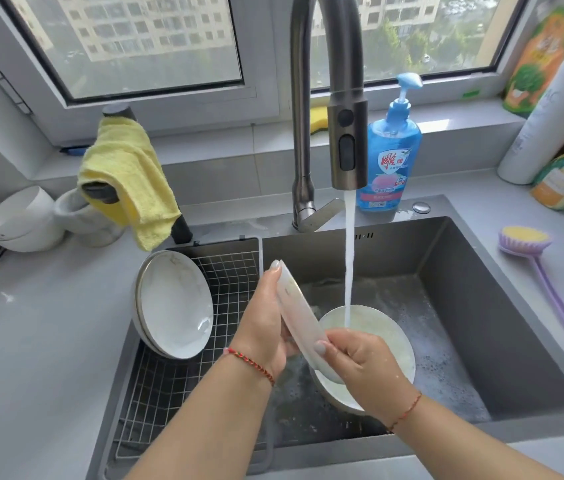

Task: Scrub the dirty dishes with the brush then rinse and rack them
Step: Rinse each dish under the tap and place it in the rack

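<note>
both hands [308, 341] round plate [299, 313] over sink [481, 306]

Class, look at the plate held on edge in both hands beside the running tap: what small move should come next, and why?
Probably tilt the held plate rightward into the water stream. Both the left hand and right hand grip it edge-up, but the water falls past it onto the plate below, so it is not being rinsed.

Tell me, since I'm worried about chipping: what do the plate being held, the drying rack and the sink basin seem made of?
White round plate: probably glazed ceramic, going by its glossy, opaque surface.
Wire grid drying rack: metal, thin shiny rods.
Dark grey rectangular sink basin: likely brushed or coated steel, matte with a soft sheen.
</note>
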